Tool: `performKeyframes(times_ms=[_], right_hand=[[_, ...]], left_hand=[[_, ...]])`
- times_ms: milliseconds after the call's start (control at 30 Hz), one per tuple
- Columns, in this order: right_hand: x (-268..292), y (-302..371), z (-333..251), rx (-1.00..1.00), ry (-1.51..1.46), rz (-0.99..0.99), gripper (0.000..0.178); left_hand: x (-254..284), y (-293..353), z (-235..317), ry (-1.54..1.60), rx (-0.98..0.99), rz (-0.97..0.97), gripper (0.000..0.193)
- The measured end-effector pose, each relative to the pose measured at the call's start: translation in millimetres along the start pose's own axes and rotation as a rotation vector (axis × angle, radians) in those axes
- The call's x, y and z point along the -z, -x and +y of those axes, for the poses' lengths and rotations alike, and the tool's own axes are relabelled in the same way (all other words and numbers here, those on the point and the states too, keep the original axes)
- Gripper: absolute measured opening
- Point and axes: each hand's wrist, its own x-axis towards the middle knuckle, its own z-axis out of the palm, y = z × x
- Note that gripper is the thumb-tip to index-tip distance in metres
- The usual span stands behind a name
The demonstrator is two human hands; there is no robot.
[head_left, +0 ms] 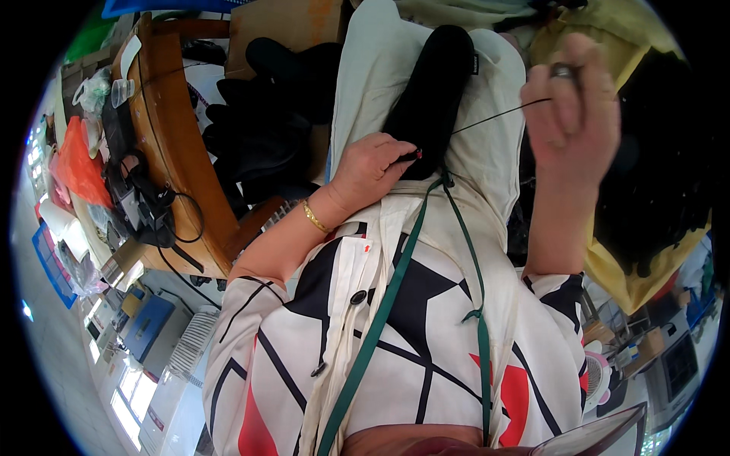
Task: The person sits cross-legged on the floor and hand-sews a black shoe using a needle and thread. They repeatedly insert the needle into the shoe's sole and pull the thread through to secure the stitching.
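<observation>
A long black slipper-shaped piece with a small tag on its side lies across my lap, over the cream apron. At its near end my left hand is closed, thumb and fingers pinching the edge. A small red spot shows at those fingertips; I cannot make out what it is. From the black piece a thin dark thread runs taut up to the right. My right hand, raised and slightly blurred, is closed on the thread's other end and wears a dark metal ring. Whether it also holds a needle is hidden.
On the left, several similar black pieces are heaped by a cardboard box and a wooden chair. A yellow cloth edges a large black mass at right. Green apron straps hang down my front.
</observation>
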Motion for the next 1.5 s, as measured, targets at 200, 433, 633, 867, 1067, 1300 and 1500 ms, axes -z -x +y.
performKeyframes(times_ms=[200,433,633,867,1067,1300,1500], right_hand=[[5.6,-7.8,-5.5,-0.029,-0.128,-0.207,0.034],[-12.6,0.5,-20.0,0.052,-0.177,-0.222,0.033],[33.2,-0.7,-46.1,0.104,-0.088,0.007,0.024],[62.8,5.6,-41.7,0.070,-0.219,0.058,0.023],[51.2,7.7,-45.7,0.152,-0.199,0.021,0.028],[36.7,18.7,-44.3,0.189,-0.327,0.185,0.035],[49.5,20.9,-14.1,0.216,-0.129,0.605,0.028]], left_hand=[[6.1,-12.3,1.4,-0.027,0.051,-0.118,0.016],[16.1,-42.0,5.6,0.044,0.498,-0.377,0.017],[20.7,-20.7,16.1,0.027,0.587,-0.145,0.039],[9.0,6.9,10.0,-0.021,0.747,-0.137,0.055],[26.4,-5.3,-0.8,0.125,0.511,0.360,0.036],[150.7,-88.7,-11.0,0.107,0.186,0.255,0.035],[123.6,-138.1,-50.0,0.033,0.147,-0.320,0.035]])
